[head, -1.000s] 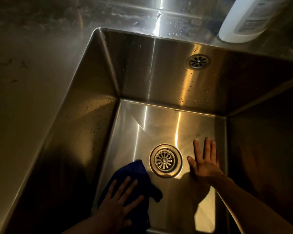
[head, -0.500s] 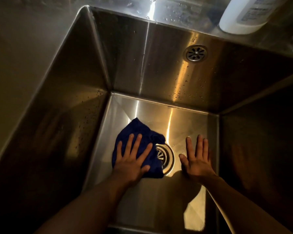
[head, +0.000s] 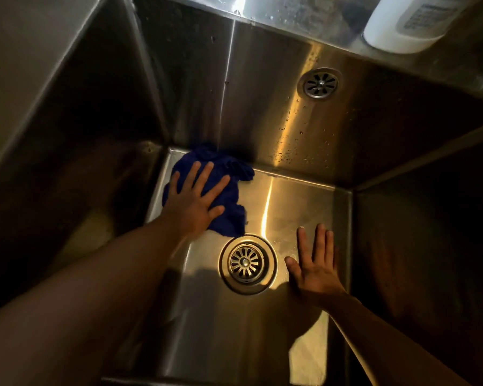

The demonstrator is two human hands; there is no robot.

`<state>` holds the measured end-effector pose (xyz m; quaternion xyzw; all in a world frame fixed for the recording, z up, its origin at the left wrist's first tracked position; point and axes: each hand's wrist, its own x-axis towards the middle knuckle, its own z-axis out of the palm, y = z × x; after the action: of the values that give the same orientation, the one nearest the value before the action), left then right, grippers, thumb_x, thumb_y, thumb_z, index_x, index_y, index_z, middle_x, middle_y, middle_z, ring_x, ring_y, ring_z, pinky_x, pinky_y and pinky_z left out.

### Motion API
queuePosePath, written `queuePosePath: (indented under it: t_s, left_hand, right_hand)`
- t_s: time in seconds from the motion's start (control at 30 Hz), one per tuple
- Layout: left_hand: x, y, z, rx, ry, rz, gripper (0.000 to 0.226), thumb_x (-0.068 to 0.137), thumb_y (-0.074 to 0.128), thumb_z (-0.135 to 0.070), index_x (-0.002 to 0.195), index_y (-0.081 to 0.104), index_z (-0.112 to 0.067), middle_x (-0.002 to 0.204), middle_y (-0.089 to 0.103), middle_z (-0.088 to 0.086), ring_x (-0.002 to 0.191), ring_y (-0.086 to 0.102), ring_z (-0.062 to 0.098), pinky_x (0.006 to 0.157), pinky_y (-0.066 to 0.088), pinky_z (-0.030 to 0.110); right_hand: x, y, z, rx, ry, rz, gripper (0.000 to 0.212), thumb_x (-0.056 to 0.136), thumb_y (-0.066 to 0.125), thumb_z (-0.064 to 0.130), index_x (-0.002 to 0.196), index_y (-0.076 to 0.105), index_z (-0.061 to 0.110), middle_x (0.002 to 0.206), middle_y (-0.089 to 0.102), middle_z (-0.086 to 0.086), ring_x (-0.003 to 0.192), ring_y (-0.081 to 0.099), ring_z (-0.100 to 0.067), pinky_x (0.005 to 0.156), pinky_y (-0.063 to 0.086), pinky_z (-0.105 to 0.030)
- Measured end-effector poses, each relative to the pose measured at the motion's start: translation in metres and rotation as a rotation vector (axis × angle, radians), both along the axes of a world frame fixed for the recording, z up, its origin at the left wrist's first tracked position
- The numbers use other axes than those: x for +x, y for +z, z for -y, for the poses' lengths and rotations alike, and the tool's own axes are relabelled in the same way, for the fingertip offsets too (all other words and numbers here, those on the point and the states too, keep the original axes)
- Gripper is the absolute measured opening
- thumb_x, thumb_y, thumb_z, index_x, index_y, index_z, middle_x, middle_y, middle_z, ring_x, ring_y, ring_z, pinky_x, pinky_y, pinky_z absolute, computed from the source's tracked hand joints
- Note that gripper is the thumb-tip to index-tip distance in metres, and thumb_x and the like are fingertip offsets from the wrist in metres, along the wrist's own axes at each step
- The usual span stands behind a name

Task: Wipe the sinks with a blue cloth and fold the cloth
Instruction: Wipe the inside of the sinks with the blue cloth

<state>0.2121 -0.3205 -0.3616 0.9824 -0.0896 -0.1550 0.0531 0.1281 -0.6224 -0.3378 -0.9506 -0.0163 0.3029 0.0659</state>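
A left hand (head: 193, 201) presses flat, fingers spread, on one crumpled blue cloth (head: 233, 218) in the far-left corner of a stainless steel sink's (head: 262, 107) floor. The cloth spills out past fingertips and thumb. The right hand (head: 315, 270) lies flat, fingers straight, on bare steel just right of the single drain strainer (head: 246, 263). One overflow grate (head: 320, 83) sits in the back wall; one white bottle (head: 402, 23) stands on the ledge above.

Glossy brushed-steel sink (head: 304, 196), soft matt blue cloth (head: 226, 215)
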Motion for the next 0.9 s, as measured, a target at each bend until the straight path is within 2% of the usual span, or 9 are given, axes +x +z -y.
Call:
queuePosePath:
  t_s: [0.2,0.33,0.4,0.47,0.5,0.57,0.67,0.8,0.9]
  left_hand:
    - [-0.014,0.004,-0.030,0.057,0.051,-0.124,0.077,0.092,0.017,-0.064,0.112,-0.055,-0.047,0.136,-0.053,-0.001,0.129,-0.044,0.021,0.111,-0.019,0.052]
    - [-0.061,0.010,-0.033,0.109,-0.020,-0.161,0.081,0.091,0.021,-0.062,0.121,-0.051,-0.041,0.137,-0.054,0.005,0.131,-0.043,0.028,0.110,-0.017,0.055]
    - [-0.096,0.027,-0.034,0.074,-0.112,-0.116,0.083,0.087,0.034,-0.061,0.144,-0.021,-0.035,0.157,-0.013,0.019,0.141,-0.015,0.039,0.112,0.009,0.063]
    - [-0.129,0.045,-0.039,0.070,-0.223,-0.139,0.096,0.068,0.049,-0.065,0.149,0.017,-0.024,0.144,0.043,0.023,0.133,0.033,0.044,0.093,0.041,0.064]
    - [-0.144,0.051,-0.041,0.111,-0.261,-0.174,0.105,0.060,0.054,-0.067,0.149,0.018,-0.023,0.140,0.049,0.022,0.126,0.046,0.044,0.087,0.046,0.061]
    - [-0.175,0.052,-0.042,0.239,-0.417,-0.218,0.111,0.062,0.053,-0.068,0.151,0.004,-0.023,0.151,0.024,0.025,0.133,0.036,0.048,0.097,0.034,0.064]
    - [-0.209,0.043,-0.043,0.295,-0.645,-0.334,0.087,0.085,0.042,-0.060,0.143,-0.018,-0.036,0.152,-0.028,0.022,0.134,-0.028,0.048,0.099,-0.027,0.065]
    - [-0.219,0.051,-0.031,0.201,-0.571,-0.249,0.095,0.056,0.059,-0.076,0.136,0.038,-0.031,0.156,0.002,0.030,0.137,0.033,0.038,0.104,0.031,0.059]
    - [-0.229,0.041,-0.010,0.140,-0.607,-0.036,0.113,0.058,0.058,-0.075,0.150,0.016,-0.025,0.156,0.007,0.027,0.144,0.003,0.045,0.100,0.037,0.060]
  right_hand:
    - [0.000,-0.004,0.002,0.012,-0.002,0.014,0.072,0.093,0.022,0.060,0.138,-0.032,0.041,0.140,-0.050,0.001,0.128,-0.049,-0.022,0.107,-0.022,-0.041]
    - [0.002,-0.005,0.003,0.012,0.001,0.001,0.073,0.094,0.024,0.059,0.140,-0.029,0.039,0.140,-0.049,0.000,0.129,-0.046,-0.025,0.107,-0.023,-0.041]
    - [0.002,-0.003,0.003,0.012,-0.005,-0.017,0.073,0.094,0.025,0.060,0.143,-0.025,0.037,0.140,-0.048,-0.001,0.130,-0.045,-0.025,0.110,-0.020,-0.043]
    - [0.001,0.002,0.004,0.034,-0.007,-0.026,0.074,0.091,0.023,0.065,0.142,-0.025,0.042,0.142,-0.048,0.000,0.131,-0.044,-0.024,0.113,-0.015,-0.047]
    - [0.001,0.005,0.004,0.053,-0.021,-0.024,0.072,0.089,0.020,0.069,0.139,-0.027,0.047,0.143,-0.047,0.002,0.132,-0.043,-0.023,0.115,-0.012,-0.047]
    - [-0.003,0.014,0.001,0.072,-0.034,0.028,0.067,0.087,0.014,0.073,0.137,-0.025,0.054,0.146,-0.044,0.006,0.135,-0.041,-0.020,0.115,-0.011,-0.047]
    - [-0.017,0.025,-0.012,0.022,0.109,0.164,0.064,0.089,0.010,0.065,0.142,-0.021,0.048,0.152,-0.036,0.002,0.140,-0.033,-0.024,0.114,-0.013,-0.049]
    - [-0.043,0.033,-0.045,0.092,0.360,0.219,0.065,0.093,0.025,0.053,0.148,-0.008,0.041,0.157,-0.022,-0.004,0.145,-0.016,-0.031,0.117,-0.009,-0.050]
    - [-0.059,0.038,-0.069,0.155,0.357,0.198,0.063,0.095,0.024,0.049,0.147,-0.012,0.044,0.157,-0.023,-0.004,0.143,-0.020,-0.033,0.116,-0.012,-0.054]
